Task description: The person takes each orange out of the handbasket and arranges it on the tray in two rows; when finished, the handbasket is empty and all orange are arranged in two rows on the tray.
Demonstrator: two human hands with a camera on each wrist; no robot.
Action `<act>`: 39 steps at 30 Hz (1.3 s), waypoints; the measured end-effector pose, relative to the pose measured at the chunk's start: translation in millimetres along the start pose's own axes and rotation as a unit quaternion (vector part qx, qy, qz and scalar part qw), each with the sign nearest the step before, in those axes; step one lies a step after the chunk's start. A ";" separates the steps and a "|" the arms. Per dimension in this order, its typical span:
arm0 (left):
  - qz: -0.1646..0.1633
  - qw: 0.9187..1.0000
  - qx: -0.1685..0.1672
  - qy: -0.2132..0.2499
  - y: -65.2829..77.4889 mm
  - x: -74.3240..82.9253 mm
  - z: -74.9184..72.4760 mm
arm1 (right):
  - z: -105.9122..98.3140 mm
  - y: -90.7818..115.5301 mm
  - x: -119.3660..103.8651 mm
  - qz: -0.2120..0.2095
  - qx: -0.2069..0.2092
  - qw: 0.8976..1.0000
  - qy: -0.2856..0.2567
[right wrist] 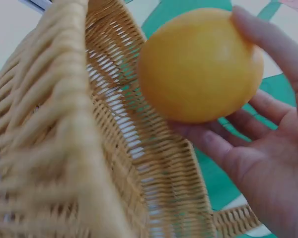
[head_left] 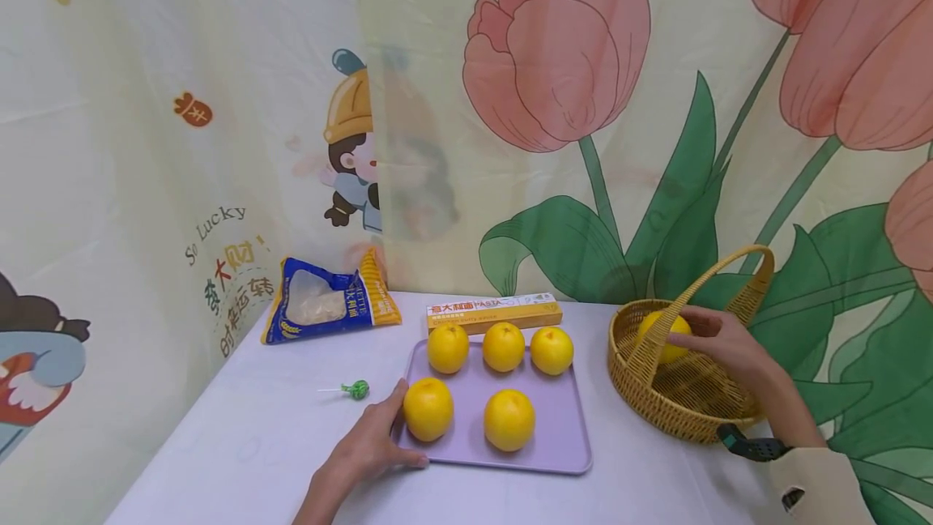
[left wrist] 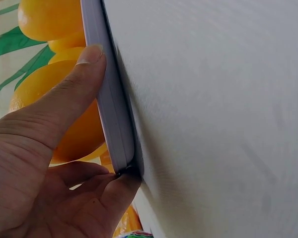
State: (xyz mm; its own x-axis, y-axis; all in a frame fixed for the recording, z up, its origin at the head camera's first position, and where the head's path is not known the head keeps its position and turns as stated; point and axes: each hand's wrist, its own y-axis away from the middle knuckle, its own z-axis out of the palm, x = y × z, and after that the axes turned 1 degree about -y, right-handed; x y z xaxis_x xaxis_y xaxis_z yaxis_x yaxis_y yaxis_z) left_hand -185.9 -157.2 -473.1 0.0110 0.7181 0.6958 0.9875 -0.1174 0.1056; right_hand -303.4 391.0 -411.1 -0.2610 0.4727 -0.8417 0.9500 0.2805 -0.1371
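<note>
My right hand [head_left: 725, 339] holds a yellow-orange orange [right wrist: 201, 64] over the far left part of a wicker basket [head_left: 641, 407], inside its rim and behind the arched handle. Fingers and thumb curl round the fruit in the right wrist view. My left hand [head_left: 372, 440] grips the near left corner of a shallow lilac tray [head_left: 547, 428], its thumb along the near edge. Several oranges sit on the tray: three in the back row, and in front a left one [head_left: 428, 409] beside my fingers and a right one [head_left: 509, 420].
A pasta box [head_left: 496, 314] lies just behind the tray. At the back left is a blue and yellow pasta bag [head_left: 321, 302]. A green lollipop [head_left: 355, 390] rests left of the tray. A printed curtain [head_left: 430, 104] hangs behind the white table [head_left: 240, 428].
</note>
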 end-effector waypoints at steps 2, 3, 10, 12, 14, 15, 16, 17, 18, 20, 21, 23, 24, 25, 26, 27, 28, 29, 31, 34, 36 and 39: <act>-0.001 1.000 0.000 -0.002 0.5 0.3 -0.4 | -3.9 10.6 -3.2 -0.019 0.008 1.000 -0.010; -0.001 1.000 0.000 -0.003 0.7 0.5 -0.7 | -5.9 15.6 -4.6 -0.030 0.012 0.999 -0.013; 0.002 1.000 0.001 -0.002 1.9 2.1 -1.4 | -19.7 53.3 -13.4 -0.117 0.003 0.992 -0.038; 0.003 1.000 0.000 -0.002 1.9 2.3 -1.0 | -21.9 63.7 -15.9 -0.143 -0.014 0.987 -0.073; 0.005 1.000 -0.001 -0.004 1.8 2.4 -0.7 | -21.7 71.9 -18.5 -0.169 -0.037 0.979 -0.110; 0.006 1.000 -0.002 -0.004 1.9 2.2 -0.9 | -20.3 74.6 -19.8 -0.184 -0.049 0.974 -0.125; 0.007 1.000 -0.001 -0.006 2.3 2.1 -1.3 | -18.0 76.2 -21.5 -0.198 -0.061 0.968 -0.140; 0.006 1.000 0.000 -0.008 2.6 1.9 -1.7 | -14.7 77.0 -23.9 -0.207 -0.074 0.964 -0.150; 0.007 1.000 0.000 -0.012 2.8 1.6 -2.2 | -10.7 77.3 -26.6 -0.214 -0.087 0.960 -0.158; 0.004 1.000 0.002 -0.012 3.7 1.3 -3.5 | -0.5 75.5 -31.6 -0.239 -0.113 0.949 -0.172; 0.003 1.000 0.001 -0.011 3.8 1.4 -3.7 | 5.2 74.6 -34.7 -0.248 -0.121 0.945 -0.175; 0.002 1.000 -0.002 -0.009 3.6 2.0 -3.4 | 17.1 73.8 -41.8 -0.259 -0.138 0.938 -0.186; 0.003 1.000 -0.004 -0.009 3.1 2.5 -3.0 | 23.7 73.9 -45.4 -0.262 -0.145 0.935 -0.192; 0.000 1.000 -0.006 -0.007 3.3 2.6 -3.4 | 31.2 72.7 -49.2 -0.262 -0.151 0.932 -0.198; -0.002 1.000 -0.007 -0.007 3.5 2.8 -3.9 | 39.0 71.9 -53.7 -0.253 -0.155 0.933 -0.205; -0.005 1.000 -0.008 -0.008 3.4 2.7 -4.1 | 47.1 71.0 -58.4 -0.243 -0.157 0.935 -0.207; -0.006 1.000 -0.008 -0.010 3.3 2.7 -4.3 | 55.8 70.0 -63.0 -0.232 -0.159 0.937 -0.209; -0.008 1.000 -0.009 -0.012 3.2 2.5 -4.5 | 64.9 69.0 -67.2 -0.221 -0.157 0.940 -0.209; -0.012 1.000 -0.009 -0.011 2.8 2.8 -5.0 | 83.7 67.4 -75.0 -0.187 -0.141 0.951 -0.201; -0.013 1.000 -0.011 -0.012 2.2 3.3 -5.3 | 111.5 65.4 -81.4 -0.132 -0.096 0.971 -0.175; -0.014 1.000 -0.014 -0.012 2.7 3.4 -5.5 | 128.2 64.6 -82.6 -0.083 -0.055 0.982 -0.159; -0.017 1.000 -0.018 -0.011 3.7 3.0 -6.0 | 149.3 62.4 -79.7 -0.026 0.001 0.989 -0.148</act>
State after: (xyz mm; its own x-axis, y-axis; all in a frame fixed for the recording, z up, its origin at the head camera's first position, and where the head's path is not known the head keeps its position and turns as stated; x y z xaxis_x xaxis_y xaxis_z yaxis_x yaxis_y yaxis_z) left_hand -183.2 -159.6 -466.3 -0.0190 0.7366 0.6761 0.9809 -0.1173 0.1554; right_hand -197.7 246.1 -430.5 -0.2483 0.1924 -0.9494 0.9368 0.2970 -0.1848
